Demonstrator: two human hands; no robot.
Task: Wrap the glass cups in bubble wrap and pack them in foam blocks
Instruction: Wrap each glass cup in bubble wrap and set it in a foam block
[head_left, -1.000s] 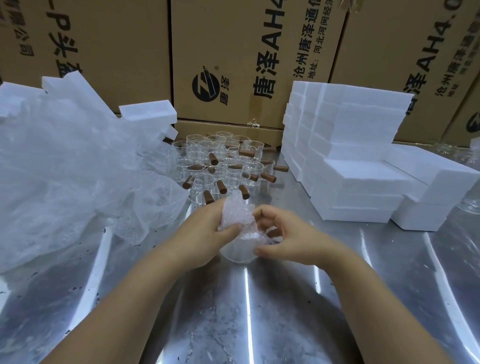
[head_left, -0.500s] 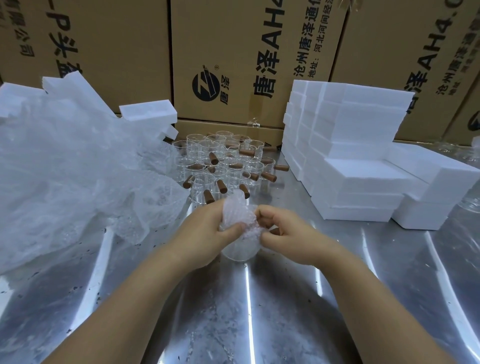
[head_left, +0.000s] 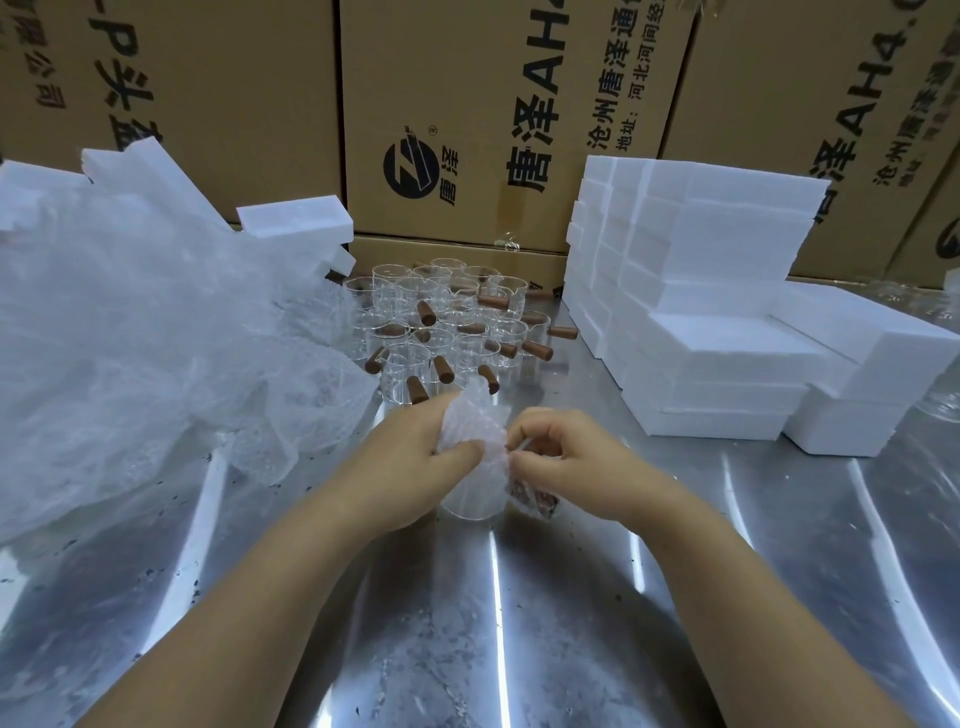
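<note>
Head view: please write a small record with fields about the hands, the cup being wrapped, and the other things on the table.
left hand: grips the bubble wrap sheet against the glass cup
right hand: pinches the same sheet at the cup's right side
glass cup: upper part covered, lower part bare
unwrapped cups: cluster behind the hands, brown handles
foam blocks: stacked at right
bubble wrap pile: at left
table: shiny metal
cardboard boxes: behind everything
</note>
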